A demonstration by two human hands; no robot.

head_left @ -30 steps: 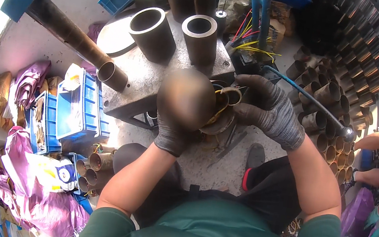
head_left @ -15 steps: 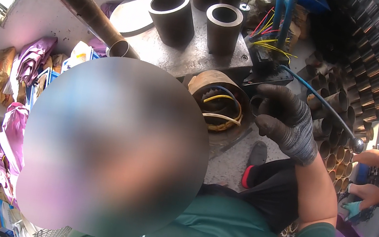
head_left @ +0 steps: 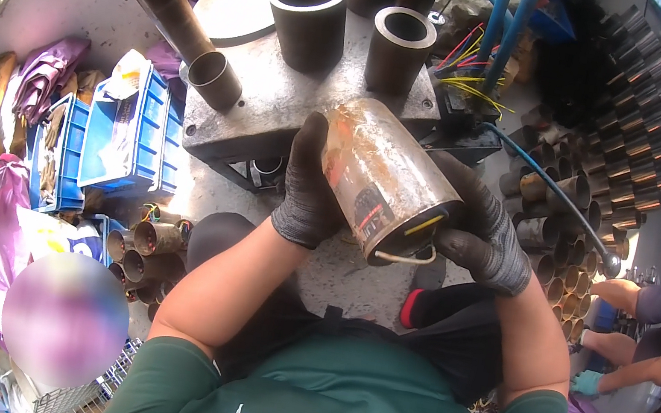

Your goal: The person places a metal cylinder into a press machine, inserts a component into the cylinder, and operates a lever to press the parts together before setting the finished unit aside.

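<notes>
A worn, greyish metal cylinder (head_left: 391, 177) is held in the air between my hands, in front of the table's near edge. It lies tilted, with its recessed end toward the lower right. Yellow and white wires (head_left: 417, 257) show at that end. My left hand (head_left: 307, 190), in a dark grey glove, is closed against its left side, thumb up along it. My right hand (head_left: 486, 231), gloved too, grips it by the wired end, fingers behind it and partly hidden. Beyond stands a metal table (head_left: 243, 128) bearing two thick-walled sleeves (head_left: 311, 30) and a thinner tube (head_left: 216, 85).
Blue bins (head_left: 124, 131) and short wired cylinders (head_left: 153, 265) lie at the left. On the right a blue lever (head_left: 555, 182) ends in a ball, near stacked tubes (head_left: 561, 200). Another person's arms (head_left: 637, 372) reach in at far right. Coloured wires (head_left: 474, 65) hang behind the table.
The cylinder has tipped from wired end up to lying tilted, wired end toward the lower right. My right hand has closed on it from an open pose. My left hand, blurred over before, now shows.
</notes>
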